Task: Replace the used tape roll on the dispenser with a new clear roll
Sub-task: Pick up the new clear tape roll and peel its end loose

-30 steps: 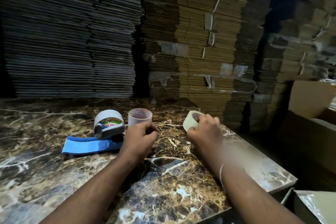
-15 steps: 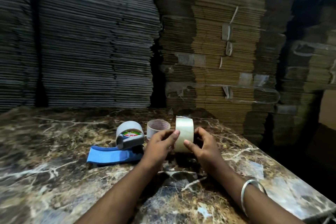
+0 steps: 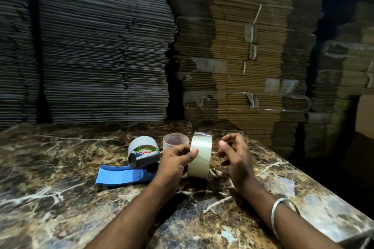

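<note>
My left hand [image 3: 174,162] grips a new clear tape roll [image 3: 200,155] and holds it upright on its edge just above the marble table [image 3: 60,198], thumb on the tape face. My right hand [image 3: 234,153] is a little to the right of the roll with thumb and fingers pinched. A faint strip of tape seems to run from the roll to them. The tape dispenser [image 3: 125,175], with a blue handle and grey body, lies on its side left of my left hand. A pale roll with a red and green label [image 3: 142,146] sits in it.
A bare pinkish tape core [image 3: 175,140] stands on end behind my left hand. Tall stacks of flattened cardboard [image 3: 232,56] wall off the back of the table. The table's right edge [image 3: 303,178] drops into a dark gap.
My right hand brought the clear roll in from the right to my left hand, and both held it. Now only the left holds it, and the right has drawn back, pinched.
</note>
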`<act>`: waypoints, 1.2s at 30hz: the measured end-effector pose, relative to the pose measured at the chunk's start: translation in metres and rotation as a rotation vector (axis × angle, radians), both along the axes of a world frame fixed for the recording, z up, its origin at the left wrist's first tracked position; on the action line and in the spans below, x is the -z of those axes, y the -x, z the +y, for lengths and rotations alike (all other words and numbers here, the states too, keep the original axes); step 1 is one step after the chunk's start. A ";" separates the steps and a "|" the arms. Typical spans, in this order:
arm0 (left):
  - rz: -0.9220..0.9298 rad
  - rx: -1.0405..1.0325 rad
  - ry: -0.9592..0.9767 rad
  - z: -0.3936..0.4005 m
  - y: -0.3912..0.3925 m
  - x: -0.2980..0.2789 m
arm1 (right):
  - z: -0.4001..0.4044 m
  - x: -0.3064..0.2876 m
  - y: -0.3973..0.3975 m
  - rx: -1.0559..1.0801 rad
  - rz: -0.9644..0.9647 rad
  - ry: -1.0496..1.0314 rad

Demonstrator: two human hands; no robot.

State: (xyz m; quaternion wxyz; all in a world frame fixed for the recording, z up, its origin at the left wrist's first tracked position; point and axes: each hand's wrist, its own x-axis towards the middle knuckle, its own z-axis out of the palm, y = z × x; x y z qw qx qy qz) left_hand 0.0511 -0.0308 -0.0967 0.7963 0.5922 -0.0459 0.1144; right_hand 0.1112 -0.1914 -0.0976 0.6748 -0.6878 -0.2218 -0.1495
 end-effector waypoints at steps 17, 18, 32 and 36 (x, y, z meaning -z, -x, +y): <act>-0.045 -0.038 -0.019 0.002 -0.005 0.004 | 0.013 -0.078 -0.051 -0.245 0.533 0.514; -0.044 -0.043 -0.022 0.003 -0.005 0.004 | 0.012 -0.077 -0.053 -0.251 0.522 0.511; -0.075 -0.024 -0.063 0.004 -0.010 0.009 | 0.011 -0.064 -0.058 -0.170 0.218 0.527; -0.079 -0.033 -0.068 0.005 -0.008 0.009 | 0.013 -0.062 -0.060 -0.124 0.185 0.550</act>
